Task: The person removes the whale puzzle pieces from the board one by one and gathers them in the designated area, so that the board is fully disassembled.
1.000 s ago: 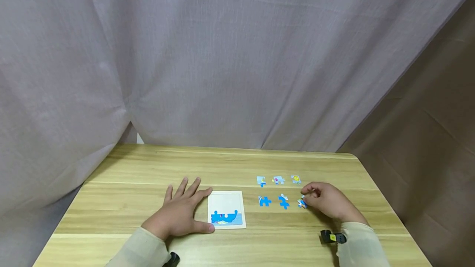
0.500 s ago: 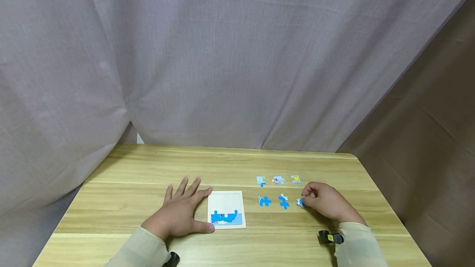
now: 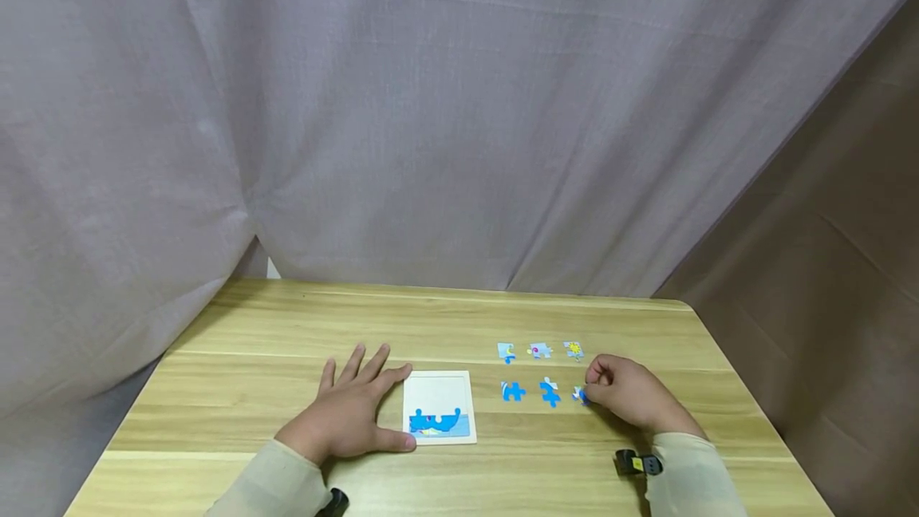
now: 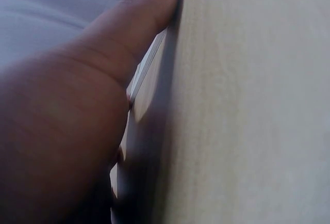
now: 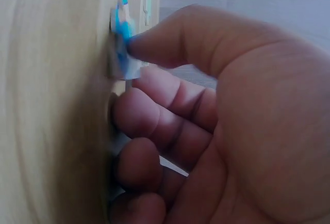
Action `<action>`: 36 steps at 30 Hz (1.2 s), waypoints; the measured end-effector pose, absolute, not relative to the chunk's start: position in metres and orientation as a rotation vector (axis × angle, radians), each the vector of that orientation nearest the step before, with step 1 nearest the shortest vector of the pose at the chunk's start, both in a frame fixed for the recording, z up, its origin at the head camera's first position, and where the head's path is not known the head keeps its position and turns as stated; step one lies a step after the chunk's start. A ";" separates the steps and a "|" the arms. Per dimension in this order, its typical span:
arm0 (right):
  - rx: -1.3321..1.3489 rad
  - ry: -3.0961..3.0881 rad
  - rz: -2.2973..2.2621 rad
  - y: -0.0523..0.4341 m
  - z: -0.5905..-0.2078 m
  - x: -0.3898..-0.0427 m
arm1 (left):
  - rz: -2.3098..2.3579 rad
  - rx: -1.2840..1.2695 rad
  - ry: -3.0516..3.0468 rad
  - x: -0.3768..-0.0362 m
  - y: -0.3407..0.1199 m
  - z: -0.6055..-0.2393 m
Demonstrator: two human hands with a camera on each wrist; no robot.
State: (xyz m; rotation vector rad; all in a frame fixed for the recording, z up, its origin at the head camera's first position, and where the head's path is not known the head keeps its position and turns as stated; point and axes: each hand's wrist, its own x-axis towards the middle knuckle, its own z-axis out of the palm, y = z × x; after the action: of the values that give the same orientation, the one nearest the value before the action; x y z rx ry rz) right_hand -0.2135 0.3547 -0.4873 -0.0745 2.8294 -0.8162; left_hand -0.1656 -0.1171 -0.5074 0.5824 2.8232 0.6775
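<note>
My left hand (image 3: 345, 417) lies spread at the left of a square white puzzle board (image 3: 439, 389). Its thumb rests on the near left corner and its index fingertip touches the far left corner; the left wrist view shows the thumb (image 4: 129, 33) along the board's edge. Joined blue pieces (image 3: 441, 424) fill the board's near part. At the right, my right hand (image 3: 635, 393) pinches a blue and white puzzle piece (image 5: 124, 41) between thumb and curled fingers. That piece looks tilted against the table, and the fingers partly cover it.
Several loose puzzle pieces lie between board and right hand. In the far row are a yellow-marked piece (image 3: 506, 352), a pink-dotted piece (image 3: 540, 350) and a sun piece (image 3: 573, 349). Nearer lie two blue pieces, a striped one (image 3: 513, 391) and a white-tipped one (image 3: 550, 393). A grey curtain (image 3: 402, 142) hangs behind.
My right hand has shifted slightly left with the puzzle piece, which now shows less of its face. The left hand and the board have stayed in place.
</note>
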 end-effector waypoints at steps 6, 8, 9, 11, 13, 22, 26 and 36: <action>-0.111 2.848 -0.802 0.354 -0.488 -0.212 | 0.676 0.593 2.829 -0.168 -0.117 -0.506; -0.124 2.849 -0.800 0.356 -0.488 -0.213 | 0.672 0.595 2.834 -0.168 -0.117 -0.506; -0.129 2.851 -0.799 0.356 -0.487 -0.213 | 0.673 0.596 2.836 -0.169 -0.118 -0.506; -0.130 2.838 -0.807 0.357 -0.485 -0.213 | 0.671 0.594 2.837 -0.168 -0.117 -0.507; -0.131 2.823 -0.813 0.356 -0.482 -0.213 | 0.675 0.593 2.831 -0.168 -0.117 -0.508; -0.258 2.902 -0.716 0.330 -0.449 -0.213 | 0.688 0.602 2.833 -0.170 -0.118 -0.512; -0.382 2.914 -0.708 0.306 -0.431 -0.215 | 0.683 0.586 2.826 -0.173 -0.120 -0.511; -0.721 2.899 -0.595 0.240 -0.406 -0.215 | 0.677 0.574 2.825 -0.173 -0.122 -0.509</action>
State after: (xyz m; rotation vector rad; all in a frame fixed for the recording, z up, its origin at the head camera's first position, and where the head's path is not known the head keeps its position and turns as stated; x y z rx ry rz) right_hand -0.2148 0.2404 -0.4062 -0.7212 2.8990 -0.5952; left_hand -0.1725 -0.1223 -0.5092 0.5741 2.8254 0.6775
